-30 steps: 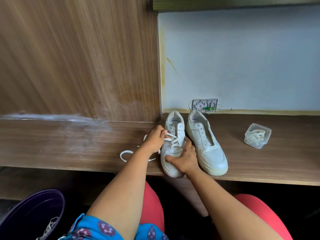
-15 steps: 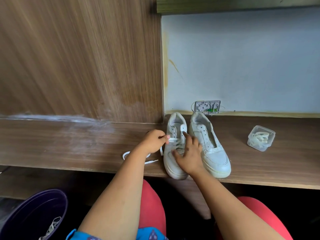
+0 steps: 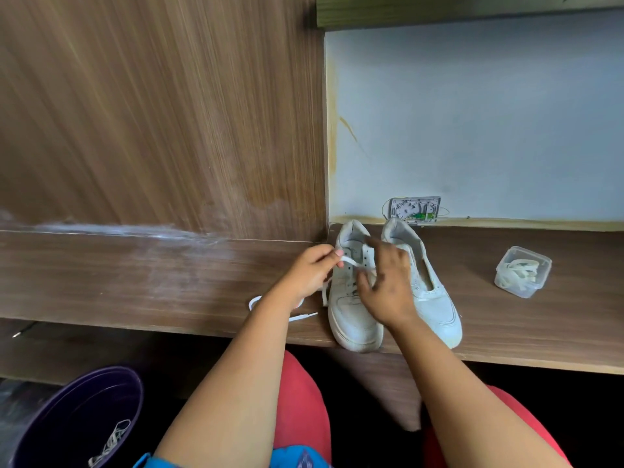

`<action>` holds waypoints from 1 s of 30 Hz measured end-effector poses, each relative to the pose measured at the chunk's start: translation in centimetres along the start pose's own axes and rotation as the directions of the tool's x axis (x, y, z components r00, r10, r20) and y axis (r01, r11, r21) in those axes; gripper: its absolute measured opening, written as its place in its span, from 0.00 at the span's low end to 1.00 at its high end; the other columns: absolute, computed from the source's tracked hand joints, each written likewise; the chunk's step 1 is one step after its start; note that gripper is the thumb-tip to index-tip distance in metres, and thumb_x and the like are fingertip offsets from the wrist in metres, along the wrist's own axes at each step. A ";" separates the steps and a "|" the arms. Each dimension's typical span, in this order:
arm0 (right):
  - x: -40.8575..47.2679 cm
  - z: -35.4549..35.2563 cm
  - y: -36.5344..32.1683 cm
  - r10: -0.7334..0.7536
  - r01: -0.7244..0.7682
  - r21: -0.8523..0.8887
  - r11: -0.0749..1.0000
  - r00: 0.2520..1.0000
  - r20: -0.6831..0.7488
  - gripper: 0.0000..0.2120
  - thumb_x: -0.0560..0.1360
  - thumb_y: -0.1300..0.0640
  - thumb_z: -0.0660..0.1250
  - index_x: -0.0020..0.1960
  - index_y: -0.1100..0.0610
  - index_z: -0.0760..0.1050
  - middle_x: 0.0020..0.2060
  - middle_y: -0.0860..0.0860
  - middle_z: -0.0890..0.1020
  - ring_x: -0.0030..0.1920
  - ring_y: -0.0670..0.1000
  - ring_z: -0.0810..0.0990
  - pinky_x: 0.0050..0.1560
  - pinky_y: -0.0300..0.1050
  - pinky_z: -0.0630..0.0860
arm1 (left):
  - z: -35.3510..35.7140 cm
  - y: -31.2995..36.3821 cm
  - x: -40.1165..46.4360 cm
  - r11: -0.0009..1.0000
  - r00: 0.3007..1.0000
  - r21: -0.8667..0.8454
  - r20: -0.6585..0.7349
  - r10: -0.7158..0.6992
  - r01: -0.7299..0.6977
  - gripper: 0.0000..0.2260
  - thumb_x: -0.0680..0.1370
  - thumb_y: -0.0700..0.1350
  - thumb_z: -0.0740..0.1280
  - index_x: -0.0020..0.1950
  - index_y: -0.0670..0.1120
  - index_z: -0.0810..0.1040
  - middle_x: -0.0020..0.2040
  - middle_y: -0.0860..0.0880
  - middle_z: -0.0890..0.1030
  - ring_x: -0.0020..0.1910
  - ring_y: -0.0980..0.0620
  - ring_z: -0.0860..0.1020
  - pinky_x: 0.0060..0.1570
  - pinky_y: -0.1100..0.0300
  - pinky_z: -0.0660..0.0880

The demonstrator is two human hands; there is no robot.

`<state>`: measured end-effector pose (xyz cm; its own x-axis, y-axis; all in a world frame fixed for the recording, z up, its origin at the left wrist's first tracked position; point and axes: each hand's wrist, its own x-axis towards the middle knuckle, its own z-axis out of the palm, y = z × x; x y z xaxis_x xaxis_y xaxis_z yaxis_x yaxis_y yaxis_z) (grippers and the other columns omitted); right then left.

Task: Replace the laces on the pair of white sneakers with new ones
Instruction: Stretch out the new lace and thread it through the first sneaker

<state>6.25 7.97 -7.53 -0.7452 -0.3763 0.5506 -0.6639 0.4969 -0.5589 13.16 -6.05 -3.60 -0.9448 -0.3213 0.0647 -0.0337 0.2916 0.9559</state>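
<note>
Near the middle of the frame, on the brown wood-grain tabletop (image 3: 135, 282), I see the pair of white low-top sneakers (image 3: 395, 298) side by side, toes toward the near edge and heels close to the pale blue wall (image 3: 489, 113). My left hand (image 3: 309, 273) sits just left of the left-hand sneaker (image 3: 351, 315), its grip pinched on a flat white lace (image 3: 351, 261) that runs from the fingertips across to that shoe's upper eyelets. More of the same white lace lies looped on the tabletop lower left of the shoe, partly hidden under my left forearm. My right hand (image 3: 388, 282) hovers over the laced front of the left-hand sneaker with its fingers spread and loosely extended, its grip released; I cannot tell whether the fingertips touch the lace. The right-hand sneaker (image 3: 435, 298) shows an open tongue area with no lace that I can make out.

Toward the right of the frame, well apart from the shoes, a small clear plastic box (image 3: 523, 271) stands on the tabletop with coiled white laces inside. At the base of the wall, just behind the heels, a small open wall socket plate (image 3: 414, 209) shows wiring. At the lower left of the frame, below the tabletop, a dark purple round bucket (image 3: 67, 417) holds a tangle of whitish lace. Red trousers (image 3: 304, 417) fill the bottom centre.
</note>
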 end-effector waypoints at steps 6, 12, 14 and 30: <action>0.4 -0.3 1.2 0.231 -0.229 0.032 0.973 0.961 -0.150 0.11 0.76 0.61 0.56 0.46 0.58 0.78 0.40 0.55 0.82 0.48 0.60 0.70 0.43 0.45 0.59 | 0.3 0.3 0.4 1.000 0.997 -0.009 -0.078 0.012 -0.013 0.14 0.81 0.48 0.62 0.36 0.47 0.72 0.28 0.52 0.66 0.30 0.56 0.63 0.30 0.62 0.60; 1.3 -1.7 3.1 0.240 -0.250 -0.056 0.967 0.960 -0.146 0.24 0.69 0.50 0.57 0.63 0.58 0.73 0.57 0.57 0.77 0.57 0.61 0.69 0.53 0.51 0.65 | -0.5 -0.7 0.6 0.999 0.997 0.044 -0.082 0.000 0.003 0.14 0.81 0.48 0.62 0.36 0.47 0.74 0.29 0.52 0.68 0.30 0.56 0.64 0.33 0.61 0.61; 0.4 -1.0 1.5 -0.008 0.010 -0.088 0.996 1.000 0.014 0.22 0.72 0.46 0.59 0.63 0.53 0.73 0.56 0.51 0.77 0.59 0.58 0.68 0.54 0.52 0.64 | 0.6 -0.5 0.7 0.996 1.000 0.084 -0.026 0.005 -0.003 0.13 0.81 0.47 0.62 0.36 0.48 0.74 0.25 0.58 0.69 0.27 0.61 0.66 0.31 0.65 0.62; 0.2 -1.2 0.4 -0.079 0.034 0.225 0.974 0.978 0.194 0.16 0.77 0.60 0.63 0.64 0.58 0.74 0.57 0.55 0.78 0.58 0.52 0.74 0.58 0.37 0.67 | 1.9 -1.8 1.5 0.968 0.994 0.243 -0.073 0.079 -0.059 0.09 0.77 0.46 0.70 0.36 0.50 0.80 0.30 0.55 0.78 0.31 0.59 0.74 0.39 0.62 0.73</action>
<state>5.90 9.02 -6.86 -0.6885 -0.5586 0.4625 -0.6860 0.2949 -0.6652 11.15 -5.36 -5.72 -0.9181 -0.3624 0.1604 -0.0566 0.5205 0.8520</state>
